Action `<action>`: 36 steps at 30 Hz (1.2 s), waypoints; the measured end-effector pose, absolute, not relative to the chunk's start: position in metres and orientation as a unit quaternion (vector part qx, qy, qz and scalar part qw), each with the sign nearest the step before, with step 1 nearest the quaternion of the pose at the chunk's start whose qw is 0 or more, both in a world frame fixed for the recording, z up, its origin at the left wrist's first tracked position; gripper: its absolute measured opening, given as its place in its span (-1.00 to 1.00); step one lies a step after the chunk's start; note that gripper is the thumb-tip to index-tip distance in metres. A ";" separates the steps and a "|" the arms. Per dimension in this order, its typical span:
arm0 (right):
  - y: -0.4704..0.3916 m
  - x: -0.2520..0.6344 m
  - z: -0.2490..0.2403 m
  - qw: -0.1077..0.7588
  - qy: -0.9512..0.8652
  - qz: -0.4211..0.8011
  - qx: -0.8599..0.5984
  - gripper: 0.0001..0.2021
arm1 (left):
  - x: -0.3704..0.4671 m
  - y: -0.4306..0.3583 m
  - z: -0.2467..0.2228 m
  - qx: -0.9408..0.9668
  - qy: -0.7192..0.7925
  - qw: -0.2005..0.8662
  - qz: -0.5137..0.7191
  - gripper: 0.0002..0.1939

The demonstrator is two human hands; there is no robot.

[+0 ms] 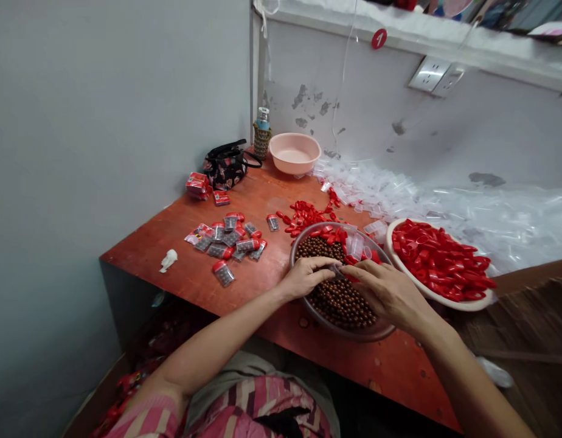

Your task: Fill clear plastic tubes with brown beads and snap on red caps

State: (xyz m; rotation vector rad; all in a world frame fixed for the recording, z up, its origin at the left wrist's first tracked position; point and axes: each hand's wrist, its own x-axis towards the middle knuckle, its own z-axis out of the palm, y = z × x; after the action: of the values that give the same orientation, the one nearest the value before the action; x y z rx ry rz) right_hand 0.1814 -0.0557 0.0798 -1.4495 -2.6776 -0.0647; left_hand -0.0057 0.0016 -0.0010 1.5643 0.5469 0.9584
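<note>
- Two hands are showing: one left hand [311, 277], one right hand [390, 291].
- Three vessels are standing on the table [258, 198]: one pink basin [294, 159], one cream basin [413, 281], one translucent bowl [351, 333].
- One floral bag [226, 169], one bottle [263, 119] and one crumpled tissue [169, 260] are resting there.
- Over ten filled containers [223, 274] are overlapping, blocking an exact count.
- Brown balls [342, 304], red caps [433, 258] and clear containers [468, 216] are lying too densely for counting.

Red table [258, 289]: tissue [168, 260] at nine o'clock, bag [226, 170] at eleven, basin [295, 159] at twelve, bowl with beads [359, 334] at three.
</note>
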 end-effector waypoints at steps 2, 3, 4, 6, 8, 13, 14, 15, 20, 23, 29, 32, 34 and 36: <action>-0.057 0.183 0.081 0.062 -0.876 0.003 -0.478 -0.64 | -0.005 0.001 -0.003 0.651 0.230 0.591 0.417 -0.71; -0.057 0.183 0.082 0.073 -0.874 0.020 -0.480 -0.65 | -0.004 0.001 -0.003 0.646 0.228 0.597 0.418 -0.72; -0.057 0.183 0.084 0.083 -0.870 0.035 -0.484 -0.66 | -0.004 0.001 -0.004 0.640 0.226 0.603 0.419 -0.72; -0.057 0.184 0.088 0.101 -0.862 0.060 -0.493 -0.67 | -0.004 0.000 -0.005 0.628 0.229 0.615 0.418 -0.71; -0.057 0.184 0.091 0.107 -0.856 0.076 -0.500 -0.69 | -0.004 0.000 -0.005 0.616 0.236 0.626 0.417 -0.69; -0.050 0.176 0.093 0.090 -0.858 0.108 -0.494 -0.70 | -0.004 0.001 -0.004 0.632 0.243 0.596 0.432 -0.68; -0.047 0.174 0.092 0.094 -0.858 0.115 -0.492 -0.70 | -0.004 0.001 -0.004 0.639 0.242 0.588 0.433 -0.69; -0.044 0.171 0.092 0.105 -0.857 0.124 -0.490 -0.70 | -0.004 0.001 -0.004 0.641 0.239 0.588 0.432 -0.69; -0.034 0.174 0.090 0.232 -0.808 0.149 -0.521 -0.72 | -0.005 0.003 -0.006 0.558 0.222 0.681 0.418 -0.63; -0.037 0.186 0.077 0.229 -0.771 0.159 -0.573 -0.76 | -0.006 0.004 -0.006 0.509 0.205 0.725 0.416 -0.59; -0.049 0.188 0.020 0.008 -0.798 0.126 -0.589 -0.78 | -0.006 0.004 0.000 0.477 0.211 0.755 0.398 -0.54; -0.049 0.180 0.000 -0.055 -0.814 0.089 -0.571 -0.76 | -0.004 0.005 -0.002 0.496 0.214 0.742 0.396 -0.56; -0.047 0.176 -0.004 -0.073 -0.818 0.091 -0.563 -0.80 | -0.003 0.005 -0.005 0.521 0.215 0.724 0.398 -0.58; -0.045 0.176 -0.005 -0.070 -0.820 0.104 -0.559 -0.80 | -0.002 0.006 -0.008 0.550 0.224 0.697 0.400 -0.62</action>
State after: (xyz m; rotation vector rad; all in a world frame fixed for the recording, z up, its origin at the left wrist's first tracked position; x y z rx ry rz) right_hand 0.1756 -0.0451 -0.0049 -1.8388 -2.6954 0.3432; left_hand -0.0023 0.0056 -0.0080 1.2271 0.5005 0.8929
